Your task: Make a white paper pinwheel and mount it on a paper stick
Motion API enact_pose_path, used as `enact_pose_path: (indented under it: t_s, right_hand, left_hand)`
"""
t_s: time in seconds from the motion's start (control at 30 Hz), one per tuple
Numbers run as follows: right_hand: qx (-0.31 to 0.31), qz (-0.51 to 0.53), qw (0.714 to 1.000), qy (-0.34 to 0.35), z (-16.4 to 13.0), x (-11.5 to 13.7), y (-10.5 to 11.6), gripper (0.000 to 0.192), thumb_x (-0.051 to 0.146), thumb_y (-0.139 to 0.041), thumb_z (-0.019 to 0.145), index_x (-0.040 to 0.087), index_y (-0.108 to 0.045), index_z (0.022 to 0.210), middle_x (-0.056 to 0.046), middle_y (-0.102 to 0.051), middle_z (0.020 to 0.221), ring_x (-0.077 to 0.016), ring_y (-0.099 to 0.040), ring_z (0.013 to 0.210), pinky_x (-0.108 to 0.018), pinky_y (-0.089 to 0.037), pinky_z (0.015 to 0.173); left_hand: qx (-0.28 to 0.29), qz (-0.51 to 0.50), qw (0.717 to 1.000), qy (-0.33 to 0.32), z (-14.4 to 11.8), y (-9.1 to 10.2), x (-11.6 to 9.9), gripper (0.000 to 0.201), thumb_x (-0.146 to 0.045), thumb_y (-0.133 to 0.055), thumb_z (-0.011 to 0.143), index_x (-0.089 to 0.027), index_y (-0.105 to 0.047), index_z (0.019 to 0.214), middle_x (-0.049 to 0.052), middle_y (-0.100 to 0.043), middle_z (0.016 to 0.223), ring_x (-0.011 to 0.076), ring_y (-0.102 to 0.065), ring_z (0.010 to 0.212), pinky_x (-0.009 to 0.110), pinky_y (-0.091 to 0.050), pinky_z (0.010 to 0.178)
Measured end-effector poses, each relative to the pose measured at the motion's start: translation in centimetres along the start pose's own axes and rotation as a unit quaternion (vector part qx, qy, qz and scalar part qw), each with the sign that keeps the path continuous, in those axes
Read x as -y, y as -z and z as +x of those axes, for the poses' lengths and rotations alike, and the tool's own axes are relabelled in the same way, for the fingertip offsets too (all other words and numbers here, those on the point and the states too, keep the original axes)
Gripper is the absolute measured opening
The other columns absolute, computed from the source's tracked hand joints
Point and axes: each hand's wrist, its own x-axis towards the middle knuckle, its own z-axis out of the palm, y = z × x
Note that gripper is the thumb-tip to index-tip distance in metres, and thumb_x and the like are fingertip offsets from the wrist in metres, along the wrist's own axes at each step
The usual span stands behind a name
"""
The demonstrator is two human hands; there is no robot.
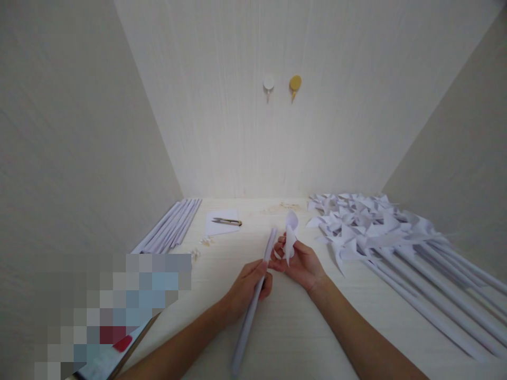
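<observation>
Got my left hand wrapped around the rolled paper stick mid-desk and my right hand pinching the folded paper pinwheel head just above it, both feather-light and crushable, so I'd grip by the folds, gently.

My pale wooden table carries rolled paper sticks along its left edge, snips on a paper square near the back edge, and finished pinwheels heaped toward the right edge.
</observation>
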Motion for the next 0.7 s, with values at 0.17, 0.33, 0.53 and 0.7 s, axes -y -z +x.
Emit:
enact_pose_path:
  t_s: [0.17, 0.33, 0.53, 0.7]
  right_hand:
    - [0.004, -0.049, 0.999, -0.013, 0.09, 0.04, 0.14, 0.014, 0.02, -0.069, 0.06, 0.017, -0.059, 0.07, 0.002, -0.062, 0.065, -0.0103, -0.056, 0.061, -0.026, -0.046, 0.064]
    - [-0.013, -0.068, 0.997, -0.019, 0.16, -0.02, 0.19, 0.019, 0.02, -0.072, 0.055, 0.017, -0.06, 0.07, 0.003, -0.064, 0.064, -0.0106, -0.058, 0.063, -0.026, -0.047, 0.066]
    - [-0.036, -0.07, 0.997, -0.002, 0.3, -0.17, 0.22, 0.014, 0.02, -0.071, 0.058, 0.017, -0.06, 0.068, 0.002, -0.064, 0.062, -0.0098, -0.057, 0.06, -0.024, -0.046, 0.061]
    - [-0.048, -0.08, 0.995, 0.025, 0.36, -0.25, 0.18, 0.015, 0.018, -0.071, 0.058, 0.018, -0.06, 0.068, 0.004, -0.064, 0.063, -0.0084, -0.057, 0.059, -0.023, -0.046, 0.061]
  left_hand:
    - [0.011, -0.033, 0.999, -0.014, -0.03, 0.22, -0.37, 0.042, -0.048, -0.04, 0.074, -0.011, -0.055, 0.085, -0.007, -0.033, 0.036, 0.0065, -0.024, 0.035, 0.023, -0.015, 0.039]
    - [-0.005, -0.016, 0.999, -0.028, 0.2, 0.24, -0.01, 0.045, -0.048, -0.037, 0.077, -0.011, -0.047, 0.102, -0.011, -0.029, 0.032, 0.0055, -0.018, 0.028, 0.019, -0.012, 0.033]
    - [-0.027, 0.01, 1.0, -0.012, 0.24, 0.17, 0.23, 0.049, -0.046, -0.039, 0.078, -0.012, -0.043, 0.113, -0.011, -0.036, 0.034, 0.0047, -0.022, 0.024, 0.016, -0.018, 0.026]
    - [-0.04, 0.024, 0.999, -0.002, 0.27, 0.18, 0.07, 0.05, -0.044, -0.042, 0.077, -0.012, -0.044, 0.116, -0.011, -0.038, 0.035, 0.004, -0.024, 0.024, 0.015, -0.021, 0.025]
